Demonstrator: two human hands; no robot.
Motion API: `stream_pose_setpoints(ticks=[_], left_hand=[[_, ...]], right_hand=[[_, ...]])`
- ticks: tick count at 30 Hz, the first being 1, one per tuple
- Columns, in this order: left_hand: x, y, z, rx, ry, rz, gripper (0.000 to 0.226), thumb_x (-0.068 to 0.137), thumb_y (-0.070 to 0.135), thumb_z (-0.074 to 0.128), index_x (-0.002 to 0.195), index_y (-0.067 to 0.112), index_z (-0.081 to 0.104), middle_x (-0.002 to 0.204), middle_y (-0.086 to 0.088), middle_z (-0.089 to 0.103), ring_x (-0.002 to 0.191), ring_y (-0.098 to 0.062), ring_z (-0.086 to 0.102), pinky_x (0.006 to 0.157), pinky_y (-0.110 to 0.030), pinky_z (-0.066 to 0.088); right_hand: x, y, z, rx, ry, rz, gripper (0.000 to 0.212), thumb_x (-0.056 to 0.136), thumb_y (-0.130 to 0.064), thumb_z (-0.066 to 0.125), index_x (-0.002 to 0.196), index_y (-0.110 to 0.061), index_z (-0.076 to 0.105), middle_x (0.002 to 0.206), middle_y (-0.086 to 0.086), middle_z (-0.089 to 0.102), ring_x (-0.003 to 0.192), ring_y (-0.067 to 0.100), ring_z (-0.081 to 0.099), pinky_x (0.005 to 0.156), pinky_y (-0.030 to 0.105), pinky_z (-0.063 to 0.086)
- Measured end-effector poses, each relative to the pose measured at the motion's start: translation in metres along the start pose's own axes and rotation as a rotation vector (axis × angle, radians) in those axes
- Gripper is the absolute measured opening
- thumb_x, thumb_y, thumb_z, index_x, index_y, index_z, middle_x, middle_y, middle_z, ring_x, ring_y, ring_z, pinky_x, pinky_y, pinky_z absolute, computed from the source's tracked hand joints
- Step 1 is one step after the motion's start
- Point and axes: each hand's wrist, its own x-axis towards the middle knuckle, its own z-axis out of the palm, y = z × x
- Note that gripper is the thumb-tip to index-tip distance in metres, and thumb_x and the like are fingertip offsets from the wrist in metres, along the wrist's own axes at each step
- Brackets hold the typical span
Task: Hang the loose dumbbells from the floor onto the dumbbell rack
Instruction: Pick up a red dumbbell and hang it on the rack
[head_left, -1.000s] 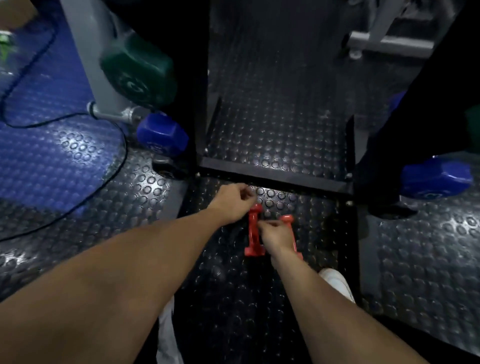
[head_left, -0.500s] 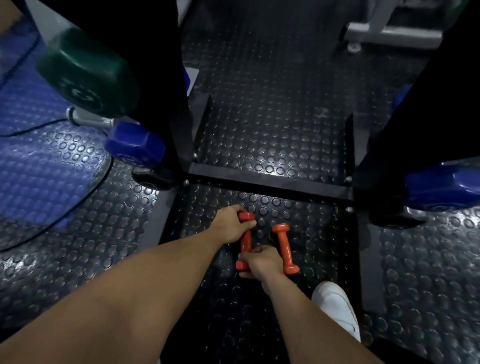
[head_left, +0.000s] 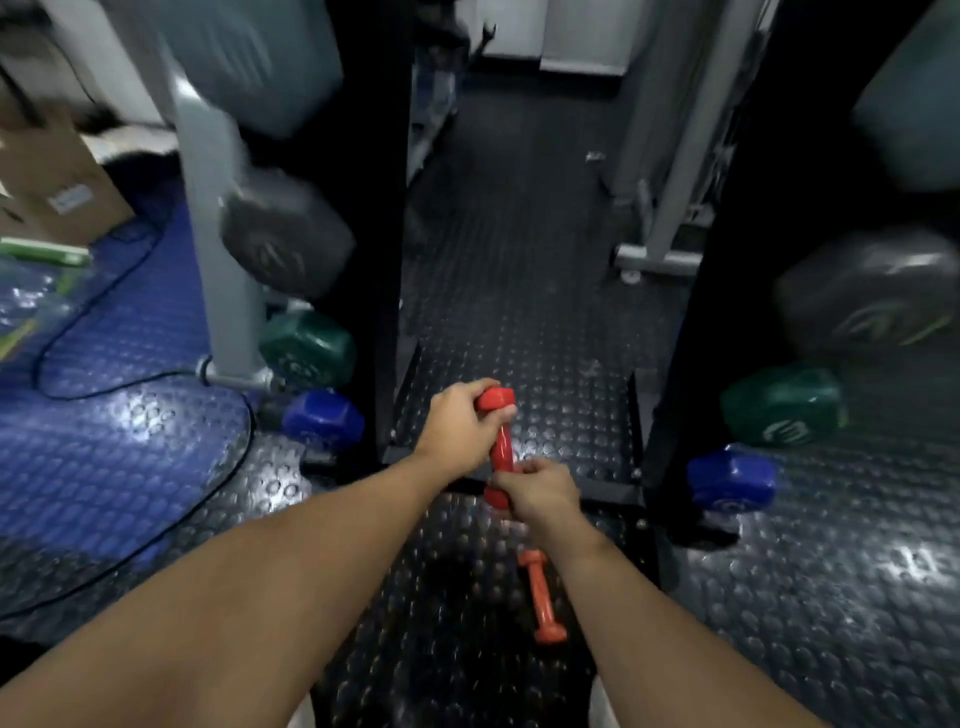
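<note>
Above the rack's base bar (head_left: 602, 503), both hands clasp one red dumbbell (head_left: 503, 447): left hand (head_left: 457, 428) on the far head, right hand (head_left: 540, 493) on the near head, probably to keep it level for hanging. Second dumbbell (head_left: 540, 597) lies loose on the floor (head_left: 779, 597), near the right forearm.

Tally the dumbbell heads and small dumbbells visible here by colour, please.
Red small dumbbells: 2, one held by the left hand and right hand at, one on the floor
Blue heads: 2
Green heads: 2
Grey heads: 2
Total: 8
</note>
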Motion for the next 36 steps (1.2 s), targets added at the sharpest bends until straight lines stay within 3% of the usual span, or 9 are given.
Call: stream_pose_setpoints(ticks=[4, 7, 12, 16, 20, 25, 29, 34, 36], left_hand=[[-0.004, 0.08, -0.043, -0.009, 0.075, 0.156, 0.045, 0.084, 0.04, 0.076, 0.125, 0.023, 0.068, 0.111, 0.001, 0.068, 0.104, -0.014, 0.064, 0.097, -0.022, 0.047], [-0.011, 0.146, -0.083, -0.034, 0.148, 0.293, 0.046, 0.084, 0.039, 0.077, 0.125, 0.021, 0.068, 0.112, -0.002, 0.068, 0.106, -0.018, 0.063, 0.098, -0.025, 0.046], [-0.029, 0.254, -0.162, -0.031, 0.314, 0.516, 0.046, 0.084, 0.039, 0.076, 0.125, 0.019, 0.069, 0.112, -0.004, 0.069, 0.105, -0.018, 0.064, 0.091, -0.009, 0.034], [-0.051, 0.321, -0.234, -0.125, 0.447, 0.659, 0.046, 0.084, 0.042, 0.076, 0.124, 0.019, 0.07, 0.106, 0.002, 0.067, 0.089, -0.01, 0.064, 0.092, -0.019, 0.048], [-0.07, 0.364, -0.306, -0.179, 0.611, 0.745, 0.045, 0.083, 0.043, 0.077, 0.121, 0.019, 0.071, 0.099, 0.003, 0.07, 0.078, -0.005, 0.062, 0.08, -0.009, 0.046], [-0.083, 0.402, -0.393, -0.189, 0.774, 0.753, 0.039, 0.084, 0.045, 0.075, 0.118, 0.026, 0.071, 0.093, 0.006, 0.073, 0.083, -0.008, 0.065, 0.079, -0.015, 0.045], [-0.069, 0.431, -0.447, -0.239, 0.791, 0.733, 0.037, 0.084, 0.045, 0.075, 0.115, 0.026, 0.07, 0.102, 0.004, 0.073, 0.092, -0.012, 0.066, 0.087, -0.024, 0.052], [-0.036, 0.47, -0.489, -0.303, 0.817, 0.696, 0.037, 0.084, 0.048, 0.073, 0.112, 0.024, 0.07, 0.102, 0.002, 0.073, 0.095, -0.018, 0.067, 0.09, -0.036, 0.056], [-0.019, 0.482, -0.5, -0.345, 0.819, 0.663, 0.038, 0.084, 0.053, 0.07, 0.109, 0.024, 0.072, 0.099, 0.003, 0.073, 0.093, -0.017, 0.068, 0.09, -0.035, 0.056]], right_hand=[[-0.039, -0.069, -0.034, 0.023, 0.014, -0.108, 0.018, 0.076, -0.002, 0.08, 0.09, -0.005, 0.068, 0.071, 0.011, 0.074, 0.063, 0.025, 0.074, 0.067, 0.047, 0.065], [-0.084, -0.129, -0.062, 0.026, 0.052, -0.237, 0.016, 0.078, 0.003, 0.078, 0.088, -0.001, 0.066, 0.07, 0.015, 0.07, 0.056, 0.025, 0.071, 0.056, 0.042, 0.063], [-0.168, -0.229, -0.099, 0.045, 0.118, -0.429, 0.017, 0.074, 0.001, 0.081, 0.083, -0.005, 0.067, 0.081, 0.024, 0.073, 0.061, 0.033, 0.072, 0.061, 0.052, 0.063], [-0.243, -0.302, -0.113, 0.024, 0.146, -0.623, 0.02, 0.072, 0.0, 0.085, 0.083, -0.006, 0.069, 0.077, 0.016, 0.072, 0.053, 0.021, 0.069, 0.051, 0.035, 0.06], [-0.308, -0.36, -0.106, 0.026, 0.132, -0.777, 0.022, 0.071, -0.002, 0.087, 0.083, -0.006, 0.069, 0.082, 0.014, 0.073, 0.065, 0.027, 0.075, 0.055, 0.038, 0.062], [-0.371, -0.431, -0.074, 0.028, 0.054, -0.899, 0.023, 0.076, 0.002, 0.083, 0.086, -0.004, 0.063, 0.08, 0.017, 0.071, 0.066, 0.028, 0.073, 0.059, 0.043, 0.064], [-0.396, -0.485, -0.056, 0.058, 0.021, -0.958, 0.022, 0.078, 0.002, 0.082, 0.09, -0.002, 0.063, 0.09, 0.023, 0.072, 0.063, 0.028, 0.072, 0.051, 0.035, 0.06], [-0.411, -0.536, -0.054, -0.034, 0.094, -1.077, 0.027, 0.067, -0.007, 0.088, 0.078, -0.011, 0.063, 0.085, 0.016, 0.072, 0.083, 0.033, 0.076, 0.08, 0.05, 0.063], [-0.412, -0.553, -0.057, -0.097, 0.166, -1.125, 0.035, 0.064, -0.011, 0.09, 0.085, -0.013, 0.062, 0.086, 0.008, 0.068, 0.086, 0.03, 0.073, 0.084, 0.047, 0.062]])
